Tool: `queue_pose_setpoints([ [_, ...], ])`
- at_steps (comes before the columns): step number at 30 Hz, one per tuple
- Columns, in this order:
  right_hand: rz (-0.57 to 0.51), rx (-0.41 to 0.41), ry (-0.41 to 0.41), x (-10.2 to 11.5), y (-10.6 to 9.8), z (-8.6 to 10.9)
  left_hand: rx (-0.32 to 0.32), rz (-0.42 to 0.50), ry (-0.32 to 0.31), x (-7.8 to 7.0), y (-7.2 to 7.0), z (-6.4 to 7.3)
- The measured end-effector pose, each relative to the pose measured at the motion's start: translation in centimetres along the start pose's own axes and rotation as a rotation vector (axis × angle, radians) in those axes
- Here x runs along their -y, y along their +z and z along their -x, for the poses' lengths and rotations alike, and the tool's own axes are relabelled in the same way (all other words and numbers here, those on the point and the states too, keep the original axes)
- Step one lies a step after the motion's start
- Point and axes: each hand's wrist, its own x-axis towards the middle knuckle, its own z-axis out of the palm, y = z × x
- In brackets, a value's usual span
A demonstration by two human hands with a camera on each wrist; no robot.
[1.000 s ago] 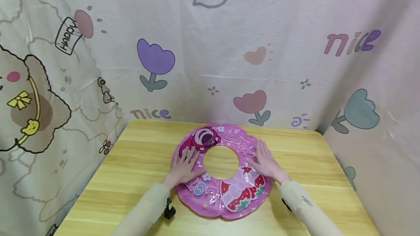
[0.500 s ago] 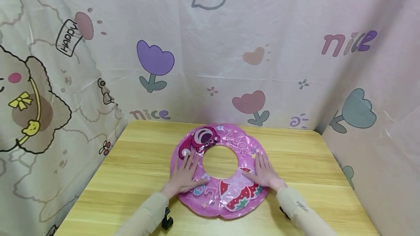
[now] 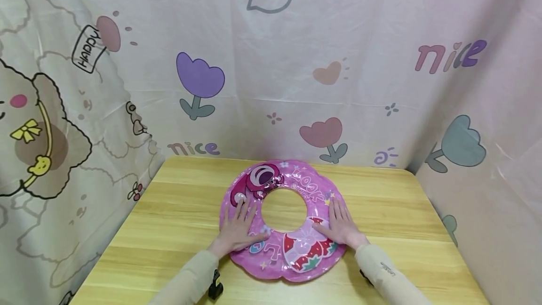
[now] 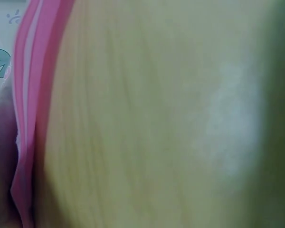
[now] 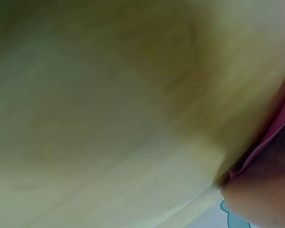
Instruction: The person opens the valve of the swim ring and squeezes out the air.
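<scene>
A pink inflatable swim ring [image 3: 292, 267] with a bear, strawberries and lettering printed on it lies flat on the wooden table [image 3: 169, 211]. On its left side rests my left hand [image 3: 237, 229], palm down, fingers straight and spread, thumb toward the hole. My right hand [image 3: 342, 225] lies the same way on the ring's right side, thumb across the strawberry print. In the left wrist view the ring's edge [image 4: 31, 95] shows at the left beside part of the hand. The right wrist view holds a sliver of the ring [image 5: 280, 118] above the blurred hand [image 5: 266, 194].
Behind the table hangs a pale printed curtain [image 3: 271, 74], which also runs down both sides. A small black device [image 3: 216, 286] sits at the left wrist. The ring lies near the middle of the table, its top close to the back edge.
Both hands have slid slightly toward the person along the ring, and the right hand has also shifted a little left. Over the last half second they have hardly moved.
</scene>
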Motion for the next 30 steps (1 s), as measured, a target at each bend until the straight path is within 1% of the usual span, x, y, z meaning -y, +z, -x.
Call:
queue_pose_setpoints([
  [3, -0.015, -0.02, -0.007, -0.3, 0.6, -0.2, 0.007, -0.036, -0.005, 0.0, -0.2, 0.0],
  [6, -0.009, -0.055, -0.019, -1.1, 1.5, -0.7, 0.011, -0.062, -0.013, 0.1, -0.2, -0.1],
  [9, 0.017, -0.046, -0.02, -1.1, 1.4, -0.6, -0.001, -0.08, -0.018, 0.2, -0.2, -0.3],
  [12, 0.023, -0.027, -0.031, -0.6, 0.5, 0.3, -0.018, -0.104, -0.03, 0.6, -0.4, -0.3],
  [16, 0.037, -0.019, -0.082, -0.2, -0.6, 2.2, -0.067, -0.098, -0.046, 1.4, -0.6, -0.1],
  [18, 0.064, -0.008, -0.109, 0.1, -1.1, 3.2, -0.095, -0.101, -0.061, 1.7, -0.9, -0.1],
  [22, 0.084, 0.041, -0.165, 0.6, -2.2, 4.8, -0.155, -0.114, -0.123, 1.9, -1.4, -0.2],
  [24, 0.057, 0.08, -0.179, 0.6, -2.9, 5.4, -0.176, -0.118, -0.161, 1.5, -1.7, 0.0],
  [26, -0.002, 0.112, -0.19, 0.3, -3.6, 5.7, -0.178, -0.098, -0.192, 0.5, -2.0, 0.3],
  [28, -0.064, 0.12, -0.213, -0.4, -4.3, 5.7, -0.144, -0.047, -0.207, -0.9, -2.5, 1.0],
  [29, -0.097, 0.114, -0.228, -0.9, -4.6, 5.7, -0.118, -0.017, -0.209, -1.7, -2.6, 1.3],
  [30, -0.13, 0.1, -0.246, -1.4, -4.7, 5.6, -0.079, 0.013, -0.212, -2.5, -2.7, 1.7],
])
